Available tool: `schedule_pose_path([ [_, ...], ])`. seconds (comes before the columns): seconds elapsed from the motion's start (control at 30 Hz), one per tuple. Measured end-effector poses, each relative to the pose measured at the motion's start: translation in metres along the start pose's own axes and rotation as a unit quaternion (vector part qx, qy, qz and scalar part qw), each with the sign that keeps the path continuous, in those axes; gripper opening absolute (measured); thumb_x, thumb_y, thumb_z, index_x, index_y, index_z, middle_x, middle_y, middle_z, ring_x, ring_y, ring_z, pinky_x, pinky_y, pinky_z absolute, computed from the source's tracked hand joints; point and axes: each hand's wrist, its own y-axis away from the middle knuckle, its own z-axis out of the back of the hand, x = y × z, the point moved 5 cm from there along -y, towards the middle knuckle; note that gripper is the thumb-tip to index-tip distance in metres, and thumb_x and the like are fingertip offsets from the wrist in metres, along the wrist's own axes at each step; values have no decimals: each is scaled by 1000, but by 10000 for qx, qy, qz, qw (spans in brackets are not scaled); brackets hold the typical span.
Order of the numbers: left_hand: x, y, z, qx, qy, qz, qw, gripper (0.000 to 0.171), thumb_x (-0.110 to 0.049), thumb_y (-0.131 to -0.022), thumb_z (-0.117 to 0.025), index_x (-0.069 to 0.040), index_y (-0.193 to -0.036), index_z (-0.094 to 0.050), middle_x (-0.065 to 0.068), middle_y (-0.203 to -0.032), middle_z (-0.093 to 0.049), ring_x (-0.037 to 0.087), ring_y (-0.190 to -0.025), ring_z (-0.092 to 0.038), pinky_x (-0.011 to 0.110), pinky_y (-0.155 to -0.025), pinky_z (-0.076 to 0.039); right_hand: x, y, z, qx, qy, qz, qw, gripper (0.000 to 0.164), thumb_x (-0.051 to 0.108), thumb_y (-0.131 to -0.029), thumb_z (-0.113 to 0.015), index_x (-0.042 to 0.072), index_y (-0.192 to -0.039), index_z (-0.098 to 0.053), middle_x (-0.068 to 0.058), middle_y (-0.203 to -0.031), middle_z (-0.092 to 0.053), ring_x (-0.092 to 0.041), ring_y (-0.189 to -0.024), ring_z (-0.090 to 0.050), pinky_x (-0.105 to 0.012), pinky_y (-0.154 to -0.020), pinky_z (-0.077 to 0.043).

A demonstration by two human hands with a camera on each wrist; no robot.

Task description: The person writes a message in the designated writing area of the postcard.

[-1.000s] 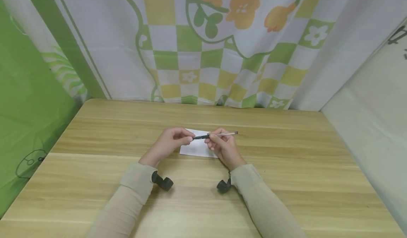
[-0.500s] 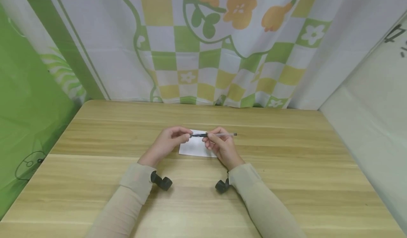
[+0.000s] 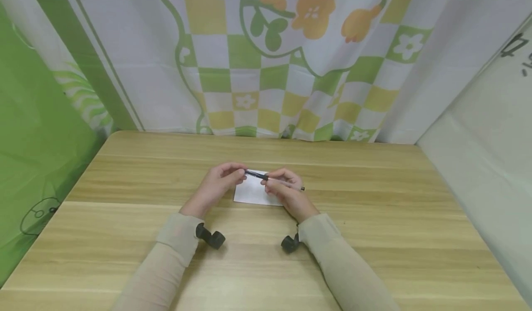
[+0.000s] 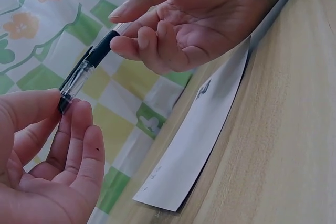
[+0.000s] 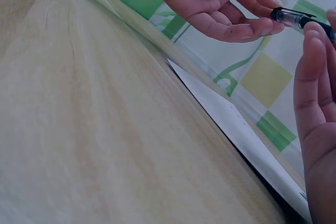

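Observation:
Both hands hold a black and clear pen (image 3: 257, 176) above a white sheet of paper (image 3: 252, 194). My left hand (image 3: 218, 181) pinches its capped end between thumb and fingers. My right hand (image 3: 294, 196) pinches the pen farther along, and its clear barrel passes behind those fingers. In the left wrist view, the clear cap with a dark clip (image 4: 76, 74) shows between the two hands. The pen slants, with its capped end farther from me. Small dark marks show on the paper (image 4: 191, 129) there.
The paper lies on a wood-grain table (image 3: 137, 172). A patterned curtain (image 3: 266, 75) hangs along the far edge, with a green sheet (image 3: 41, 140) at the left and a pale panel (image 3: 486, 140) at the right. Each wrist wears a black camera mount (image 3: 216, 239).
The pen has turned: its right end has dropped toward me and its capped end has risen slightly leftward. Both hands keep their pinch on it; the paper has stayed put.

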Motion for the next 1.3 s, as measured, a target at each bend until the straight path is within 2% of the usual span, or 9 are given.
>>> schedule_pose_path([
  [0.17, -1, 0, 1, -91, 649, -32, 9978, 36, -13, -105, -57, 7, -135, -55, 19, -137, -56, 25, -121, -61, 28, -104, -49, -1, 1, -2, 186, 276, 67, 9994, 23, -1, -89, -72, 12, -108, -73, -9, -104, -76, -18, -95, -71, -27, -83, -58],
  [0.33, -2, 0, 2, -124, 1230, -162, 9922, 36, -7, -106, -52, 12, -137, -50, 21, -132, -55, 21, -115, -62, 29, -104, -49, -2, 0, -3, 384, 867, 283, 9951, 27, -1, -92, -71, 14, -115, -75, -9, -107, -76, -17, -91, -73, -31, -84, -60],
  [0.4, -2, -1, 2, -106, 1390, -217, 9900, 36, -6, -106, -51, 13, -137, -48, 21, -129, -55, 18, -111, -64, 30, -104, -49, -2, 0, -4, 538, 783, 325, 9949, 28, -1, -95, -68, 15, -117, -75, -9, -107, -76, -15, -88, -72, -30, -84, -59],
  [0.53, -2, -2, 3, -105, 1628, -292, 9862, 37, -5, -106, -50, 15, -137, -46, 22, -129, -54, 14, -108, -65, 31, -104, -50, -1, 0, -7, 800, 213, 335, 9960, 25, 2, -100, -60, 13, -116, -76, -10, -108, -75, -15, -88, -70, -29, -84, -59],
  [0.6, -3, -1, 3, -128, 1712, -302, 9847, 37, -4, -106, -49, 15, -137, -45, 23, -129, -54, 13, -107, -65, 31, -104, -50, 0, 0, -8, 800, 32, 294, 9964, 24, 4, -100, -58, 10, -114, -77, -11, -108, -74, -15, -89, -70, -29, -84, -59],
  [0.73, -4, -1, 3, -202, 1800, -312, 9830, 37, -4, -106, -49, 15, -137, -45, 17, -122, -56, 13, -104, -64, 30, -103, -51, -1, 1, -7, 512, 345, 130, 9980, 22, 6, -98, -61, 12, -109, -78, -8, -103, -76, -14, -85, -70, -27, -80, -59],
  [0.93, -7, 0, 3, -386, 1980, -371, 9787, 33, 0, -105, -49, 15, -134, -48, 9, -114, -58, 12, -101, -65, 28, -101, -52, 2, 0, -12, 388, 483, -55, 9981, 19, 6, -95, -66, 14, -105, -79, -5, -97, -77, -15, -88, -69, -24, -76, -57],
  [1.1, -8, 0, 3, -460, 1960, -509, 9782, 33, 2, -104, -51, 16, -134, -49, 8, -115, -59, 12, -103, -64, 29, -103, -51, 6, -1, -14, 160, 1175, -315, 9924, 13, 14, -94, -72, 13, -105, -79, -4, -95, -77, -16, -91, -69, -24, -76, -58],
  [1.3, -9, 0, 3, -522, 1829, -620, 9798, 33, 1, -103, -53, 16, -133, -51, 14, -125, -57, 15, -110, -62, 31, -107, -47, 8, -2, -15, 153, 1790, -490, 9825, 20, 13, -93, -74, 3, -110, -76, -8, -97, -77, -18, -88, -69, -28, -77, -57],
])
